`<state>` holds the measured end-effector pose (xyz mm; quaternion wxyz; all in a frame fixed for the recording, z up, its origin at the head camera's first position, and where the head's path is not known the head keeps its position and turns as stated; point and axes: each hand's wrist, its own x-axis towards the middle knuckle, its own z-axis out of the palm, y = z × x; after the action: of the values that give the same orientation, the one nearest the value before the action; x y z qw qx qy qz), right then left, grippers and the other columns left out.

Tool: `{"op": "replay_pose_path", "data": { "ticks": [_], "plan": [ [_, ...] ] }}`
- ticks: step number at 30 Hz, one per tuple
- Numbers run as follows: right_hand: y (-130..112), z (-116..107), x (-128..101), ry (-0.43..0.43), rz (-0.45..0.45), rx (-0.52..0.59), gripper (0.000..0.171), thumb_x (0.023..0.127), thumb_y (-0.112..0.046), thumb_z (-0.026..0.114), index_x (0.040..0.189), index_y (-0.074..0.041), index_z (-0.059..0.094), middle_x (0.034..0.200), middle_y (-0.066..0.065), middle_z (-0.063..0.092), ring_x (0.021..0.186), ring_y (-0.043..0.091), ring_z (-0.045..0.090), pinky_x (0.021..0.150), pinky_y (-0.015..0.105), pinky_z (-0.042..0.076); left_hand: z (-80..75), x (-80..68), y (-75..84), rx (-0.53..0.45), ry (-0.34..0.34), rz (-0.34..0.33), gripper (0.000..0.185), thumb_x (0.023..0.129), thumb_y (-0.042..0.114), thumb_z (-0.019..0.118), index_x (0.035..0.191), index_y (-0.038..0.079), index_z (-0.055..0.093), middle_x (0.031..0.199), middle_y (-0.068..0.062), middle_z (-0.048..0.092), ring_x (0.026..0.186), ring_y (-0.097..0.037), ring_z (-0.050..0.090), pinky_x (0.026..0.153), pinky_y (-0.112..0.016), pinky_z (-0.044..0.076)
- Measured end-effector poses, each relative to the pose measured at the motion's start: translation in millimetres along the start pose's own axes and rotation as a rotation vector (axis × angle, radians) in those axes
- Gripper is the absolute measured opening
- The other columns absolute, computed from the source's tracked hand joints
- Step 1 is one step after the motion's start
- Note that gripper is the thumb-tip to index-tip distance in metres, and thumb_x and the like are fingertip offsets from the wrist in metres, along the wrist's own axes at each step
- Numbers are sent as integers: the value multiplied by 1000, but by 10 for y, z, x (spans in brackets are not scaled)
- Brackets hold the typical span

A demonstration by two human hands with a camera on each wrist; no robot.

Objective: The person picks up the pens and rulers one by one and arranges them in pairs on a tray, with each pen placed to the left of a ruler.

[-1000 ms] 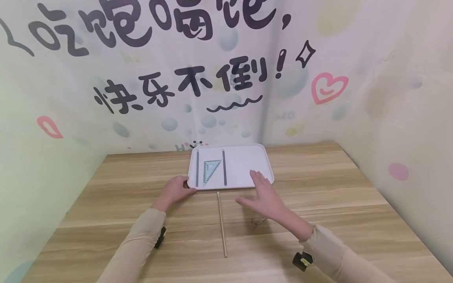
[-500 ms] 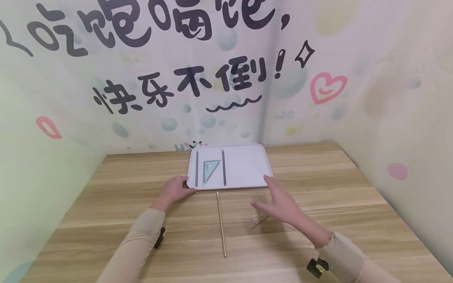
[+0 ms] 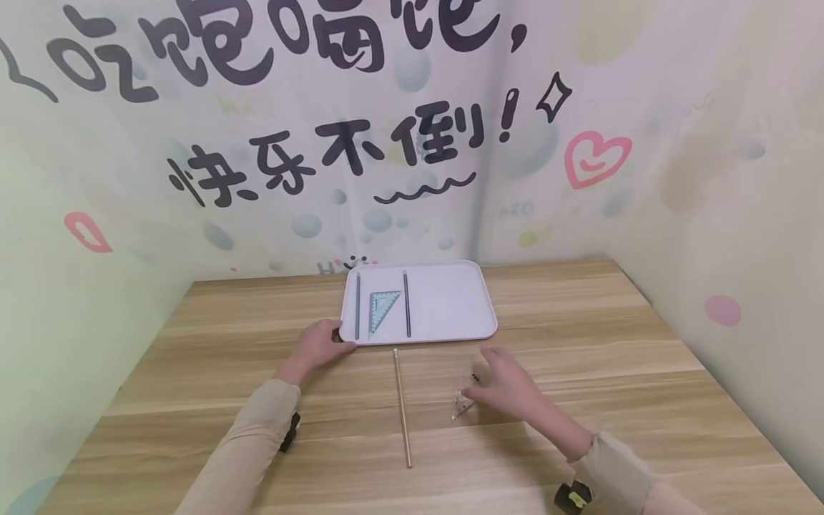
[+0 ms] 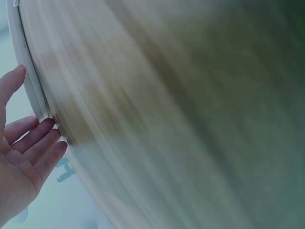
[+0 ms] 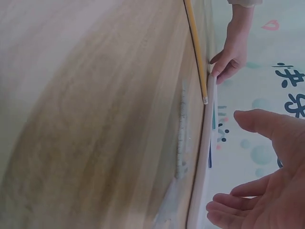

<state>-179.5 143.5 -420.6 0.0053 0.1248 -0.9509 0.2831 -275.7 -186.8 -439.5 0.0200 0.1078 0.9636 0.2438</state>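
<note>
The wooden bench (image 3: 257, 336) fills the lower part of the head view, closed in by walls papered with dark lettering and pink hearts (image 3: 595, 159). The white tray (image 3: 450, 300) lies flat on the bench toward the far wall, and serves here as the landmark. On the left half of the tray lie two dark rods (image 3: 357, 306) running front to back, with a blue-green set square (image 3: 383, 312) flat between them; the right half of the tray is bare white.

Just in front of the tray's near edge, a long tan rod (image 3: 402, 408) lies on the bench, its far tip close to the tray and its length running toward the person. To the right of that rod and in front of the tray's near right corner lies a clear set square (image 3: 462, 400), flat on the wood.

The left hand (image 3: 320, 348) rests at the tray's near left corner, its fingers (image 4: 40, 143) held loosely together and touching the rim. The right hand (image 3: 508, 386) hovers just over the clear set square, its fingers (image 5: 233, 202) spread and slightly bent, holding nothing; whether they touch the square cannot be told.
</note>
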Motion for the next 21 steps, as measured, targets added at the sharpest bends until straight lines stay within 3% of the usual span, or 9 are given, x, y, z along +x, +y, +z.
{"op": "replay_pose_path", "data": {
  "ticks": [4, 7, 11, 16, 21],
  "plan": [
    [17, 87, -4, -6, 3, -16, 79, 64, -27, 78, 121, 17, 44, 116, 32, 48, 103, 41, 51, 88, 48, 41, -1, 2, -1, 0, -1, -3, 26, 78, 28, 70, 87, 5, 62, 74, -4, 52, 70, -18, 44, 63, -31, 36],
    [12, 143, 11, -12, 3, -33, 57, 63, -27, 80, 98, 11, 57, 96, 20, 54, 84, 29, 52, 75, 41, 45, -2, 2, 2, 1, -3, -5, 26, 78, 29, 69, 87, 5, 61, 74, -4, 51, 70, -18, 44, 62, -31, 35],
    [-16, 187, 34, -31, 30, -49, 40, 60, -28, 81, 68, -4, 50, 74, 6, 44, 68, 20, 40, 60, 32, 35, 4, 9, -5, 4, -1, -3, 27, 78, 29, 70, 88, 5, 62, 75, -3, 51, 70, -18, 44, 62, -31, 34],
    [-79, 218, 46, -38, 76, -94, 43, 58, -33, 82, 67, -3, 51, 75, 7, 44, 68, 20, 40, 58, 31, 36, 8, 22, -31, -1, -4, 2, 28, 78, 29, 70, 90, 5, 62, 76, -4, 53, 71, -18, 44, 63, -31, 35],
    [-138, 238, 39, -28, 83, -145, 46, 56, -36, 82, 55, -5, 49, 79, 13, 47, 71, 23, 44, 68, 39, 44, 13, 23, -33, 0, -6, 1, 28, 78, 29, 69, 91, 5, 62, 76, -4, 53, 71, -18, 44, 64, -31, 36]
  ]
}}
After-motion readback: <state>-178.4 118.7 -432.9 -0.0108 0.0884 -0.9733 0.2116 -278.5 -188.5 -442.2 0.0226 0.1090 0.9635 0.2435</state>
